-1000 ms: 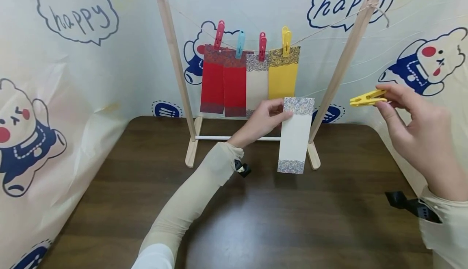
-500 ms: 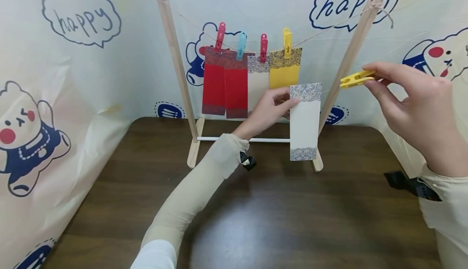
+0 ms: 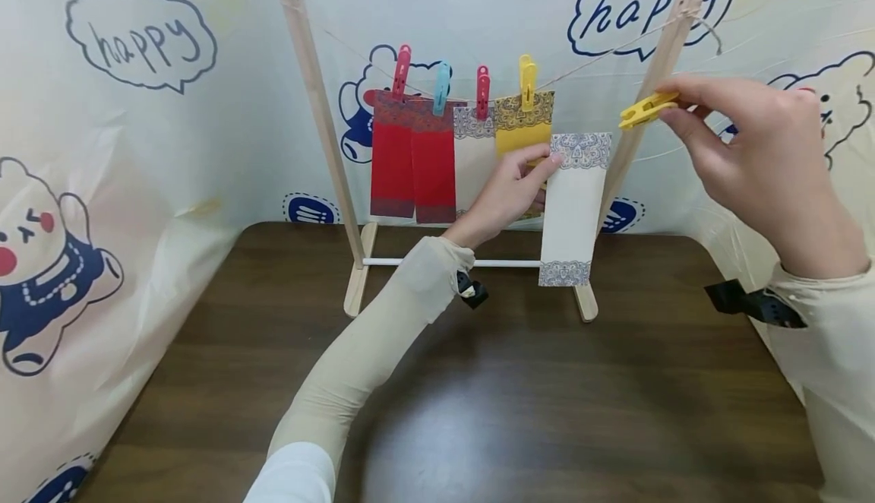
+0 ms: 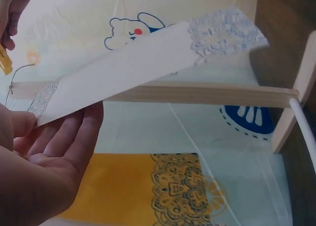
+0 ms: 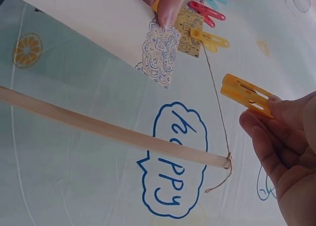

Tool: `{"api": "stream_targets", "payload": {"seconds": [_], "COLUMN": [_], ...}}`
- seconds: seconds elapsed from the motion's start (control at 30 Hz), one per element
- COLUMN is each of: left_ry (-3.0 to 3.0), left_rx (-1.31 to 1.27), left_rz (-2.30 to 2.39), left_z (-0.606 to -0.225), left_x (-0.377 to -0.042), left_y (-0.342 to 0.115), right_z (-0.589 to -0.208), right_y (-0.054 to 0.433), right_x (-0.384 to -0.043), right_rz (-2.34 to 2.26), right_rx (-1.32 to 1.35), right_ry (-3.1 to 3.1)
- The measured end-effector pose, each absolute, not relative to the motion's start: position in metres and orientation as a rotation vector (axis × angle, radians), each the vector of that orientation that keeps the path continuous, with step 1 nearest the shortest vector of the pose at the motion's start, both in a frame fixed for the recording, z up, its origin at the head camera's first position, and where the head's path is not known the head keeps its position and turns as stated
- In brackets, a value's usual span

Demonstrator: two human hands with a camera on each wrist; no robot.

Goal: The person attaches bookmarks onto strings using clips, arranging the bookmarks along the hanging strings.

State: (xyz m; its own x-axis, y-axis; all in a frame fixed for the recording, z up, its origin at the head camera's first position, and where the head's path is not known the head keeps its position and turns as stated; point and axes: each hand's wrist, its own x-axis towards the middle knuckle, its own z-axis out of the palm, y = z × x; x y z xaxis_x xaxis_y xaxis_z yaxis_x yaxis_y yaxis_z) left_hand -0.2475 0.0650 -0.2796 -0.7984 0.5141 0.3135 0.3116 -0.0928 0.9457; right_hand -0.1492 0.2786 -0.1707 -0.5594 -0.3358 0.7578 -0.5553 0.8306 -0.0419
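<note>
My left hand (image 3: 504, 193) pinches the upper left edge of a white paper card (image 3: 576, 210) with blue lace-patterned ends. The card hangs upright below the string (image 3: 588, 62), apart from it, beside the yellow card (image 3: 522, 119). In the left wrist view the thumb and fingers hold the card (image 4: 123, 73) near one patterned end. At the right post, my right hand (image 3: 759, 161) pinches a yellow clothespin (image 3: 645, 111) between thumb and fingers. Its nose points left in the head view. The right wrist view shows that clothespin (image 5: 247, 95) apart from the string.
Two red cards (image 3: 434, 169), a white card (image 3: 472, 157) and the yellow one hang from the string by red, blue and yellow clothespins. Wooden posts (image 3: 317, 108) with feet and a white crossbar (image 3: 506, 264) stand on the brown table (image 3: 478, 397). A printed sheet (image 3: 171, 153) hangs behind.
My left hand has raised the white card toward the string and slightly right. My right hand has moved up and left with the yellow clothespin, closer to the line.
</note>
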Motion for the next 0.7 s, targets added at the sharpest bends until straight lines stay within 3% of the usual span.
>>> {"api": "stream_targets", "payload": {"seconds": [0.7], "left_ry": [1.838], "left_rx": [0.703], "left_rz": [2.276], "left_z": [-0.255], "left_x": [-0.258], "left_y": [0.091], "right_z": [-0.118], "right_y": [0.254], "right_x": [-0.189], "right_rz": [0.334], "right_rx": [0.676], "right_ry": [-2.278]}}
